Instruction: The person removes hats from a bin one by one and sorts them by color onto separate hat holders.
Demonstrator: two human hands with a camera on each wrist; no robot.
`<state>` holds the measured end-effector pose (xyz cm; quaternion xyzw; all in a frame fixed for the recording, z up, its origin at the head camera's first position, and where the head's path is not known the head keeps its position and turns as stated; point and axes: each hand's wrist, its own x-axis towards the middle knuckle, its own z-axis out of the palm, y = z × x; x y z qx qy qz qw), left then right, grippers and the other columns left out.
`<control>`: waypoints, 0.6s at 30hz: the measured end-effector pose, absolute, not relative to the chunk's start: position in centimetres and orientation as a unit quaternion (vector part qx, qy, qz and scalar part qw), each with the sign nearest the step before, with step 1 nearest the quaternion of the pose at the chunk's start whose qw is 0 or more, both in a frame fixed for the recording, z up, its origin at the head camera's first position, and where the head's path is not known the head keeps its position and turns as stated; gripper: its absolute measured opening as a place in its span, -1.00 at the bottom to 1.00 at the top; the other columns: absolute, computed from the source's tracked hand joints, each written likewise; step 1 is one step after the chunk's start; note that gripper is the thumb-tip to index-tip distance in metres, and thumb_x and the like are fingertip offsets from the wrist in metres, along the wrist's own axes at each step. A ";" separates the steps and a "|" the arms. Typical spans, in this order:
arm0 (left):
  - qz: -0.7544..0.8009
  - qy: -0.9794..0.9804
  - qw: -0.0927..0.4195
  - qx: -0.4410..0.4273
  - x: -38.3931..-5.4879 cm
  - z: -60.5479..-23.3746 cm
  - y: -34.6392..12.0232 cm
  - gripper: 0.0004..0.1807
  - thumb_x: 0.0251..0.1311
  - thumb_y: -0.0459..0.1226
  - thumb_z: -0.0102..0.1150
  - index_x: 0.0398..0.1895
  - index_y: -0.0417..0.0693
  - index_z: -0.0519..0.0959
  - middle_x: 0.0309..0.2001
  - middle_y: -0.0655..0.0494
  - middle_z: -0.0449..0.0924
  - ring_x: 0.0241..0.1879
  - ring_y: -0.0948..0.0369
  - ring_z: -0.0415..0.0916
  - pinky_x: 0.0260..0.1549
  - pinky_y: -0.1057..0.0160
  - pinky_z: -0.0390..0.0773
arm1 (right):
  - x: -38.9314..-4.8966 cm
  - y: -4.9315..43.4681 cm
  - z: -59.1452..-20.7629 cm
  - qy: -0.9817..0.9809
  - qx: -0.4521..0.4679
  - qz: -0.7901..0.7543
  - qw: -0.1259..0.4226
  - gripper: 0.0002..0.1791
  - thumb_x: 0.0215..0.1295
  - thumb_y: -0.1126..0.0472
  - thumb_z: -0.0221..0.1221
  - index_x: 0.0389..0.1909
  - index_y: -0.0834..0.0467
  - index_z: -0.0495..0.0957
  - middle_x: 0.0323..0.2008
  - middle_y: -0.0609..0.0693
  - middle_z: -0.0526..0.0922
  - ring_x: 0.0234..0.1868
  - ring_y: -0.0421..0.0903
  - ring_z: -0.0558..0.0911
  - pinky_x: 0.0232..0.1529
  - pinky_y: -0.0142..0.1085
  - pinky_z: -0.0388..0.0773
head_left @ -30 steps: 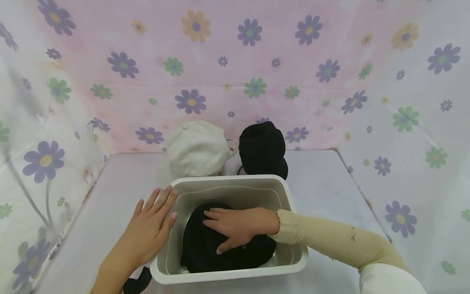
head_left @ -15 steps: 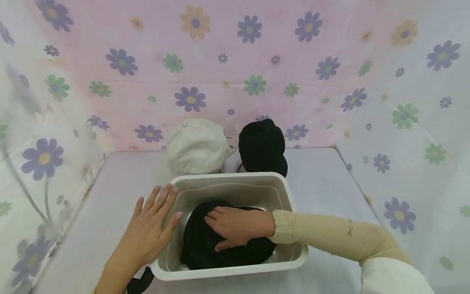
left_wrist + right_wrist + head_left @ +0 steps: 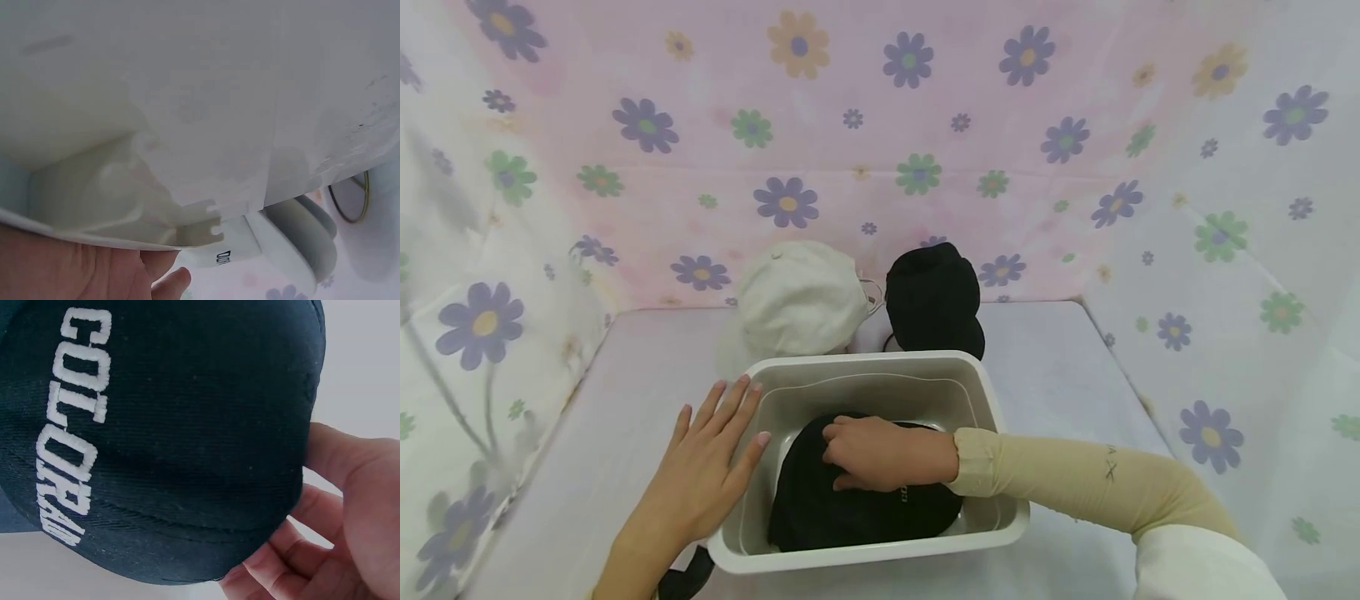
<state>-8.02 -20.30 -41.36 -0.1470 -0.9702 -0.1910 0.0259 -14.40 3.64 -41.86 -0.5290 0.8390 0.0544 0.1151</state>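
A dark baseball cap point(image 3: 820, 510) with white lettering lies in a white plastic bin point(image 3: 865, 552). My right hand point(image 3: 887, 454) reaches into the bin from the right, its fingers curled at the cap. Close up in the right wrist view, the cap point(image 3: 206, 425) reads "COLORA…", and the thumb and fingers of the right hand point(image 3: 369, 506) grip its edge. The left hand point(image 3: 700, 471) rests on the bin's left rim, fingers straight and spread. In the left wrist view, part of that hand point(image 3: 94, 272) shows below the white bin wall point(image 3: 187, 94).
Behind the bin stand a cream-white cap point(image 3: 801, 300) with a cord loop at its right and a black cap point(image 3: 934, 300). Flower-patterned cloth walls point(image 3: 857, 100) enclose the back and both sides of the pale table point(image 3: 1037, 375).
The right hand's fingers, spread flat on the dark cap a second ago, have drawn back and curled at it. The left hand has stayed on the rim; the bin looks unmoved.
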 end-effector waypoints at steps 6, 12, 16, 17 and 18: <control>-0.199 -0.969 0.027 -0.146 -8.0 -41.3 -20.3 -0.30 0.58 0.08 -0.20 0.63 -0.01 0.08 0.63 -0.04 -0.01 0.60 -0.18 -0.15 0.40 -0.45 -0.13 | -14.4 3.7 -41.8 0.835 -0.536 0.035 0.119 -0.74 0.44 0.02 0.25 0.04 -0.03 0.73 -0.19 -0.16 0.62 -0.15 -0.26 0.52 -0.22 -0.46 0.55; -0.198 -0.968 0.031 -0.149 -8.0 -41.3 -20.3 -0.30 0.58 0.08 -0.19 0.63 -0.02 0.09 0.63 -0.04 -0.01 0.59 -0.18 -0.11 0.40 -0.45 -0.11 | -14.7 3.8 -41.7 0.839 -0.530 0.000 0.125 -0.67 0.41 -0.10 0.26 -0.01 0.01 0.74 -0.27 -0.17 0.61 -0.23 -0.28 0.52 -0.23 -0.46 0.50; -0.196 -0.968 0.029 -0.151 -8.1 -41.4 -20.4 -0.30 0.58 0.08 -0.19 0.63 -0.01 0.07 0.63 -0.05 -0.02 0.59 -0.18 -0.12 0.41 -0.46 -0.13 | -14.7 3.9 -41.4 0.843 -0.523 -0.021 0.128 -0.62 0.30 -0.20 0.34 -0.12 0.01 0.79 -0.33 -0.18 0.61 -0.28 -0.29 0.55 -0.27 -0.47 0.51; -0.196 -0.968 0.028 -0.152 -8.0 -41.4 -20.4 -0.30 0.58 0.08 -0.19 0.63 -0.01 0.07 0.63 -0.04 -0.02 0.59 -0.18 -0.13 0.41 -0.45 -0.13 | -14.6 3.9 -41.4 0.843 -0.523 -0.023 0.127 -0.64 0.27 -0.19 0.36 -0.14 0.00 0.79 -0.34 -0.19 0.61 -0.29 -0.30 0.55 -0.28 -0.48 0.51; -0.196 -0.968 0.029 -0.152 -8.0 -41.4 -20.4 -0.30 0.58 0.07 -0.18 0.63 -0.02 0.08 0.63 -0.04 -0.02 0.59 -0.18 -0.13 0.41 -0.45 -0.12 | -14.6 4.0 -41.3 0.842 -0.524 -0.024 0.127 -0.66 0.27 -0.16 0.37 -0.17 0.00 0.80 -0.34 -0.18 0.61 -0.28 -0.30 0.55 -0.28 -0.48 0.51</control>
